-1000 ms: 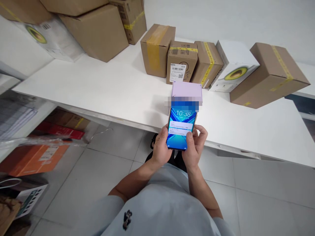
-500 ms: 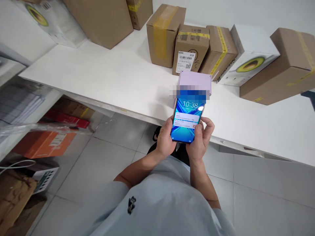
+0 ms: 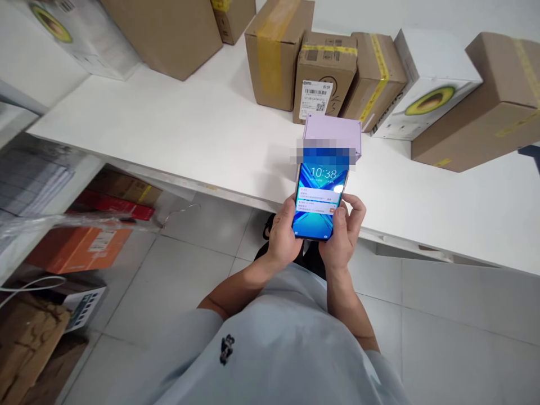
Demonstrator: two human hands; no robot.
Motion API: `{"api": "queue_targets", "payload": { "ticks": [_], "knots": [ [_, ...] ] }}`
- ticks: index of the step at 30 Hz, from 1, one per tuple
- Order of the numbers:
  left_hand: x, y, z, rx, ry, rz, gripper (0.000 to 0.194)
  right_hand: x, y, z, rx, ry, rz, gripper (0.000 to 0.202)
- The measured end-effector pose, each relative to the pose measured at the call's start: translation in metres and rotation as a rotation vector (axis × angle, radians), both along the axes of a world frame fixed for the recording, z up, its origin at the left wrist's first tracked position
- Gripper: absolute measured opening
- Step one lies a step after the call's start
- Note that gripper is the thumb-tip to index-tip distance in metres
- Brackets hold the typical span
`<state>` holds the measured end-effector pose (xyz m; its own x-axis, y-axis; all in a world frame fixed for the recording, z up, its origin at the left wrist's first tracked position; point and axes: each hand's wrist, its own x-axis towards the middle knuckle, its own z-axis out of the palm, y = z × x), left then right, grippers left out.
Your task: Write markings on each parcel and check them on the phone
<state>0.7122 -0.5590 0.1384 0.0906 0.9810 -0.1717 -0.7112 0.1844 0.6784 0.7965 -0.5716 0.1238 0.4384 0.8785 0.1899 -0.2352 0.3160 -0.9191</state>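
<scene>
A smartphone [image 3: 314, 219] is held upright between both my hands, its lit blue lock screen facing me and reading 10:38, with two notification panels. My left hand [image 3: 286, 233] grips its left edge, thumb along the side. On the right edge, my right hand [image 3: 341, 239] holds it too, thumb near the lower notification and index finger bent out beside it. Most of the fingers behind the phone are hidden. Beyond the phone's top, a lilac box [image 3: 333, 128] sits on the white table [image 3: 189, 135], partly covered by it. A pixelated patch hides the phone's upper end.
Along the back of the table stand several taped cardboard boxes [image 3: 274, 67] and a white box with an avocado picture [image 3: 426, 84]. Below at left lie an orange box [image 3: 80, 247], a red box [image 3: 120, 203] and torn cardboard [image 3: 29, 343]. The table's front edge runs just past my hands.
The view has shifted slightly, so the boxes and table appear a little higher. Both hands keep the same hold on the smartphone, and its screen still shows the lock page.
</scene>
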Motion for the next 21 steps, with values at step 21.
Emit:
{"api": "queue_targets", "payload": {
  "ticks": [21],
  "knots": [
    [-0.0003, 0.0005, 0.0004, 0.017, 0.043, 0.014, 0.039, -0.0007, 0.0025, -0.0012, 0.058, 0.031, 0.017, 0.023]
  ]
}}
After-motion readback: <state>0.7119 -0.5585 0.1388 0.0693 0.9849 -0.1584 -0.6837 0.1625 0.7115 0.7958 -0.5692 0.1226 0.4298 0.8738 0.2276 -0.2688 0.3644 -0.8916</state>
